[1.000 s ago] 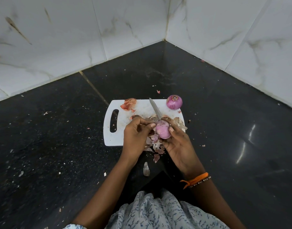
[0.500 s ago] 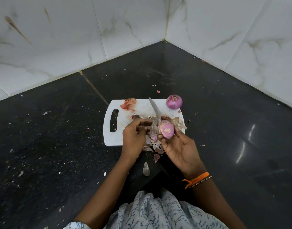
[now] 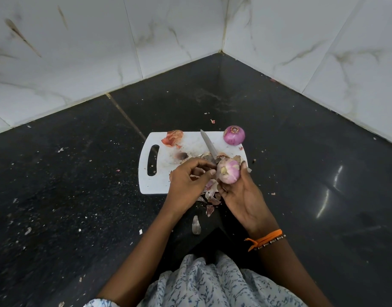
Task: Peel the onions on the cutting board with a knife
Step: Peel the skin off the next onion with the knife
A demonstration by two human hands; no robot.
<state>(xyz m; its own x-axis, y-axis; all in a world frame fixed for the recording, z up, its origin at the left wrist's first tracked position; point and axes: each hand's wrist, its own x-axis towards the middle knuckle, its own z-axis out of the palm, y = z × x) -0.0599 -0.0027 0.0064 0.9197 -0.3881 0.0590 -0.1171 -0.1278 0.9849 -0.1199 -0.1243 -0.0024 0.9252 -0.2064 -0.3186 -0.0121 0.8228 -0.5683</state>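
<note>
Onion (image 3: 228, 172) in hand sits just above the near right corner of the cutting board (image 3: 159, 173), at about five o'clock from the board's middle, cupped in the right hand (image 3: 241, 196) with the fingers (image 3: 243, 167) curled round its far side. Its cut end faces the camera and most of its surface looks pale and stripped, so the step in hand appears to be pulling off the last papery skin. The left hand (image 3: 188, 182) has its fingers curled round the knife (image 3: 209, 147); the handle is hidden in the grip and the blade points away toward twelve o'clock. The left thumb lies right beside the onion, at its nine o'clock. A second onion (image 3: 234, 135) rests at the board's far right corner, around one o'clock, cut at the top and seemingly peeled. Loose peels (image 3: 210, 191) lie between the hands and spill off the near edge onto the dark counter (image 3: 80, 196); a reddish skin (image 3: 173, 138) lies at eleven o'clock. Next, the thumb and blade probably need to catch any remaining flap and strip it downward, then the onion can go beside the other
</note>
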